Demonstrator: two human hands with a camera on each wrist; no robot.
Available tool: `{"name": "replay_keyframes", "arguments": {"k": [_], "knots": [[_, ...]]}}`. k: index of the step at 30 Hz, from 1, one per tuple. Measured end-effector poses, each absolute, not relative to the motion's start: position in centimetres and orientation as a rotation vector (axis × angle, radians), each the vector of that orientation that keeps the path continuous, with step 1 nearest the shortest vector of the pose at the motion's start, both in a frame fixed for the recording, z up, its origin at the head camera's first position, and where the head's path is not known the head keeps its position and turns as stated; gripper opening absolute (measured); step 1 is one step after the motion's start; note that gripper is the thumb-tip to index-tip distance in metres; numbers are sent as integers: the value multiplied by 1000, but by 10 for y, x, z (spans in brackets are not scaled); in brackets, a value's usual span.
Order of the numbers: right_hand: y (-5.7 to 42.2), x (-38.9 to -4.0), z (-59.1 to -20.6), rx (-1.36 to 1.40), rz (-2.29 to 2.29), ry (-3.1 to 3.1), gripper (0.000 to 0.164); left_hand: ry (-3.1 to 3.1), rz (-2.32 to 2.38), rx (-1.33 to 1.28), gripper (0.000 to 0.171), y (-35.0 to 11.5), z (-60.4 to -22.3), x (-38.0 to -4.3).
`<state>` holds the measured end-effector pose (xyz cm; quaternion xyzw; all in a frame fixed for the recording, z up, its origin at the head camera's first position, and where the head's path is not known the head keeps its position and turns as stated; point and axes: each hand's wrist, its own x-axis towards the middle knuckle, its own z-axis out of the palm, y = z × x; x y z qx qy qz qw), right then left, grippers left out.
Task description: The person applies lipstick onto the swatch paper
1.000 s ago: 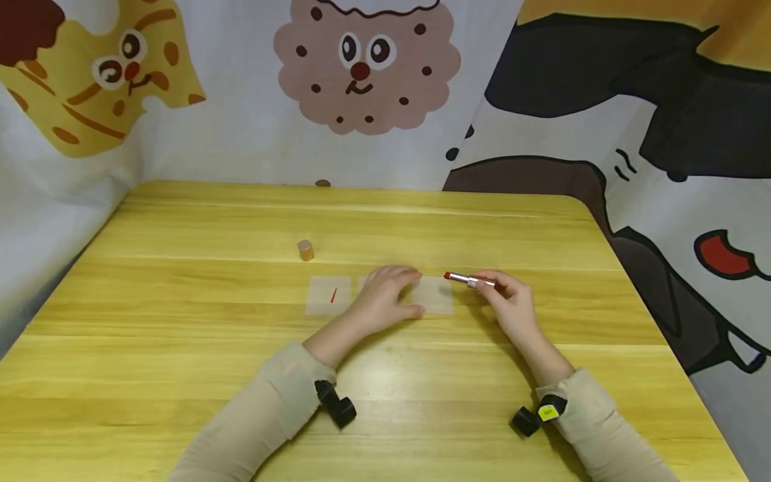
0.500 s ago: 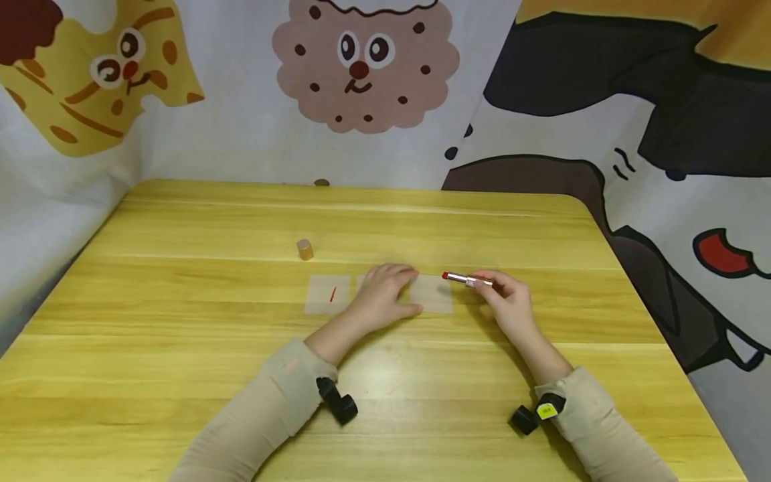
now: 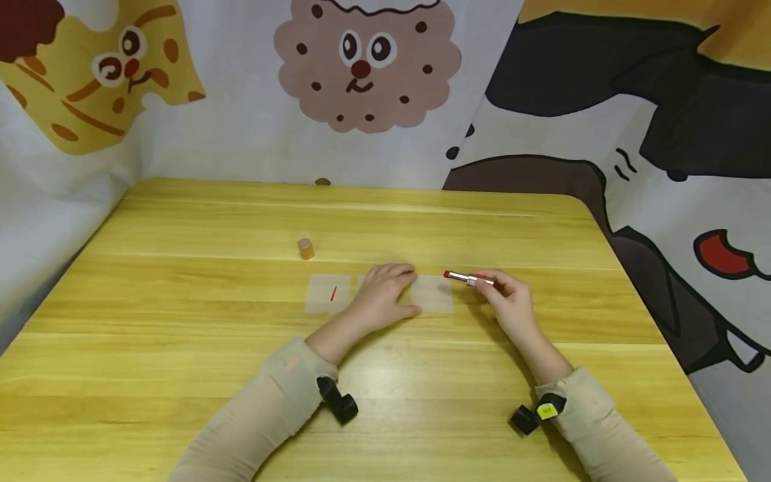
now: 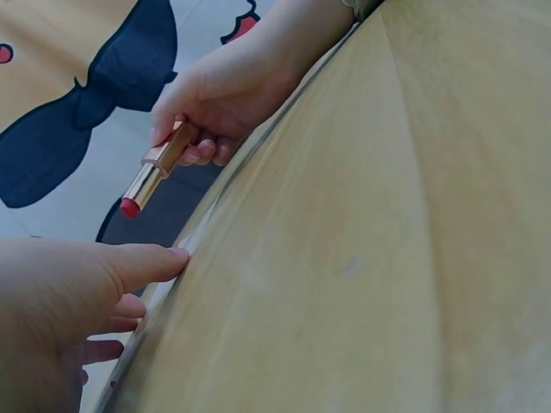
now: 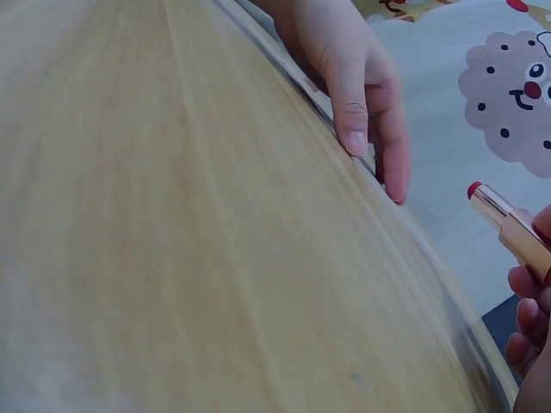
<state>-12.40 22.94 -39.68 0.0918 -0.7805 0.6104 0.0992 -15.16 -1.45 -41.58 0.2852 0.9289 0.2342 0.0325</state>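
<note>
Pinched between the thumb and fingers of my right hand (image 3: 510,302) is an uncapped lipstick (image 3: 462,277), its red tip pointing left. The tip hangs over the right edge of a pale, see-through square sheet (image 3: 435,294). My left hand (image 3: 384,300) rests at that sheet's left side, thumb and fingers spread apart. Under it lies a second square, mostly hidden. A third square (image 3: 318,296), farther left, carries a short slanted red stroke (image 3: 334,294). In the right wrist view the lipstick (image 5: 506,222) shows its shiny gold case.
The lipstick's cap (image 3: 306,250) stands on the wooden table (image 3: 211,375) behind the left square. A cartoon-printed cloth (image 3: 241,134) hangs at the table's back. Black cameras are strapped to both wrists.
</note>
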Motion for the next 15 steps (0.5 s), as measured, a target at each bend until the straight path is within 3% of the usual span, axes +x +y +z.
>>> {"name": "replay_keyframes", "arguments": {"k": [15], "knots": [[227, -127, -397, 366, 1669, -2378, 14, 2870, 717, 875, 69, -12, -417, -151]]}}
